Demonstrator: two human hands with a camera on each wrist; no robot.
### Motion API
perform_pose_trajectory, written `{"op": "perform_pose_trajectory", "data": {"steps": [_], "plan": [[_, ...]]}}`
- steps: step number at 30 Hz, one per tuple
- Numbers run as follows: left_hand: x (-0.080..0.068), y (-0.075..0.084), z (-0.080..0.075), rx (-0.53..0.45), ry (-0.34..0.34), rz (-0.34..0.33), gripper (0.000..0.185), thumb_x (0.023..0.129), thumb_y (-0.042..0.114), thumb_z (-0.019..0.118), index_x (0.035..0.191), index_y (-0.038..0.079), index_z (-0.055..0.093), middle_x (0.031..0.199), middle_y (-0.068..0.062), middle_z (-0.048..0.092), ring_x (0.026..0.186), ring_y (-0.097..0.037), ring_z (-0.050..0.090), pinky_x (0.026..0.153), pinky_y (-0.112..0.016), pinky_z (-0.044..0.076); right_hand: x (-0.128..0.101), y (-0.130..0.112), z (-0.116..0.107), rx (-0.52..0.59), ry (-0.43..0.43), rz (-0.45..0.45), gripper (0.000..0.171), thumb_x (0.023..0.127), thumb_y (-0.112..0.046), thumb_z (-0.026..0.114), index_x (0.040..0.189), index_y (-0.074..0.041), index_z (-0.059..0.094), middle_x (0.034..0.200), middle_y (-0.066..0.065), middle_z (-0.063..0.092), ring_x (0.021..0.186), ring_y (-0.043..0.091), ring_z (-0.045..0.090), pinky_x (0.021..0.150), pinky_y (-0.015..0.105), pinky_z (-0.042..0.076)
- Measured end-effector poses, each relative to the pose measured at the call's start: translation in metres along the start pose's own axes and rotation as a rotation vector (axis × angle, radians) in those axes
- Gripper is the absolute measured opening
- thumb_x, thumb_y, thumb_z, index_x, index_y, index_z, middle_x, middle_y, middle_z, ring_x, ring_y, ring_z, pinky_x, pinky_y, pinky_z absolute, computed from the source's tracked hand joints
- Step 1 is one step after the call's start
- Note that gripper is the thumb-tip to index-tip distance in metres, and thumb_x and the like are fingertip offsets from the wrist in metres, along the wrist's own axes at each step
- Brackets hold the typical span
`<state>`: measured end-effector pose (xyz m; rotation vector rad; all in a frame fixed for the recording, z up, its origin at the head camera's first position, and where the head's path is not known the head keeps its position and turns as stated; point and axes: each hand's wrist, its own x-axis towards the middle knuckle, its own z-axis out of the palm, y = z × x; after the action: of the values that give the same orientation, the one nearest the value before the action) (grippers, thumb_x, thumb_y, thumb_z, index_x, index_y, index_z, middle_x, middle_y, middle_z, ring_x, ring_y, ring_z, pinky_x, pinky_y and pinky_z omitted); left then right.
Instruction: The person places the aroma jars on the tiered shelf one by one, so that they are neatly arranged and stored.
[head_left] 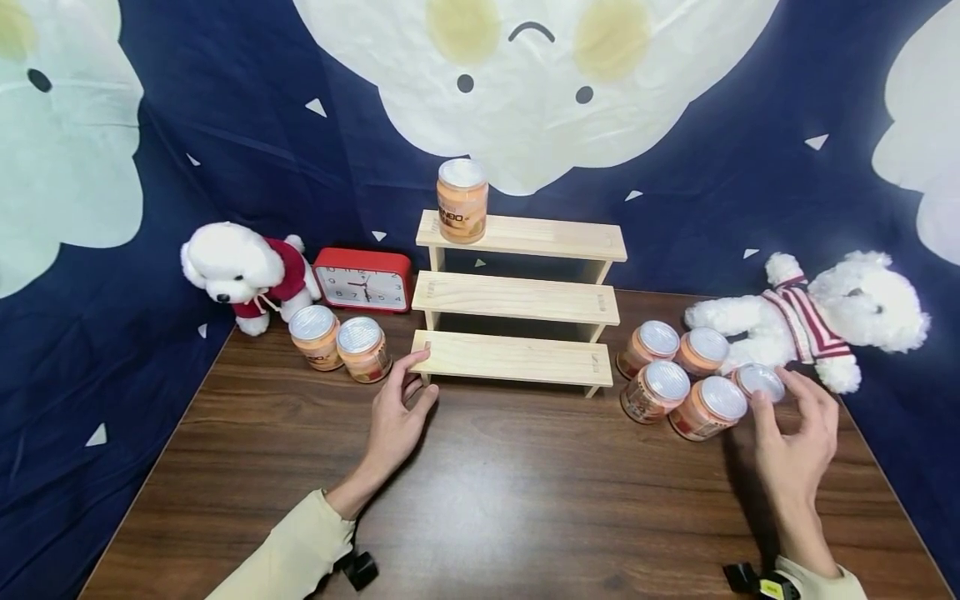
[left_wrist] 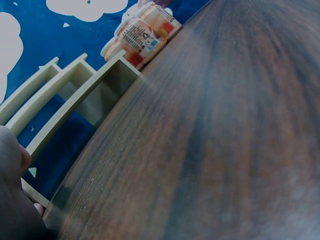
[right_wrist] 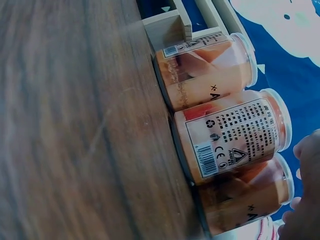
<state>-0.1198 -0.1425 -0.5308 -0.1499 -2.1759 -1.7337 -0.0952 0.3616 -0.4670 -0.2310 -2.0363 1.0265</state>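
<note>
A three-step wooden stand (head_left: 517, 358) sits on a brown table (head_left: 495, 483), and my arms are spread to either side of it.

Well to the right of the stand, my right hand (head_left: 798, 442) holds the farthest jar (head_left: 759, 383) of a cluster of five, thumb at one side of its pale lid and fingers at the other. How firmly I pinch, and whether its base is off the table, I cannot tell. My left hand (head_left: 397, 417) touches the left end of the stand's bottom step with bent fingers; whether it grips the wood or only rests there, I cannot tell.

One orange-labelled jar (head_left: 462, 204) is upright at the left end of the stand's top step; the two lower steps carry none. I judge this an early stage: one jar up, seven off the stand, five to its right and a pair (head_left: 365, 354) near its left end.

Also left of the stand are a red clock (head_left: 363, 281) and a white plush dog (head_left: 232, 267); right of it lies a plush toy in a striped top (head_left: 806, 321).
</note>
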Motion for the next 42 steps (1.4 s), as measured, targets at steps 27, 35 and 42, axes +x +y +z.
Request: {"op": "perform_pose_trajectory", "data": {"steps": [27, 35, 42], "plan": [[0.002, -0.002, -0.001, 0.009, -0.008, -0.015, 0.059, 0.096, -0.004, 0.075, 0.15, 0.018, 0.066, 0.154, -0.006, 0.065, 0.12, -0.013, 0.068, 0.111, -0.022, 0.058, -0.006, -0.012, 0.007, 0.169, 0.047, 0.174, 0.03, 0.097, 0.006, 0.074, 0.124, 0.016, 0.075, 0.121, -0.016, 0.067, 0.11, 0.0, 0.065, 0.088, 0.007, 0.055], [-0.001, 0.013, 0.001, -0.005, 0.006, -0.007, 0.056, 0.096, -0.004, 0.075, 0.149, 0.011, 0.066, 0.151, -0.015, 0.065, 0.118, -0.017, 0.068, 0.111, -0.021, 0.057, -0.007, 0.007, 0.006, 0.166, 0.091, 0.196, 0.034, 0.094, 0.006, 0.074, 0.126, 0.015, 0.074, 0.119, -0.016, 0.061, 0.104, -0.002, 0.064, 0.085, 0.009, 0.052], [-0.002, 0.027, 0.001, 0.005, -0.006, -0.025, 0.057, 0.095, -0.009, 0.074, 0.149, 0.005, 0.064, 0.154, -0.02, 0.063, 0.12, -0.028, 0.069, 0.114, -0.029, 0.058, -0.005, 0.015, 0.006, 0.297, 0.066, 0.262, 0.039, 0.091, 0.011, 0.079, 0.129, 0.013, 0.073, 0.134, 0.0, 0.074, 0.117, 0.011, 0.069, 0.087, 0.015, 0.056]]}}
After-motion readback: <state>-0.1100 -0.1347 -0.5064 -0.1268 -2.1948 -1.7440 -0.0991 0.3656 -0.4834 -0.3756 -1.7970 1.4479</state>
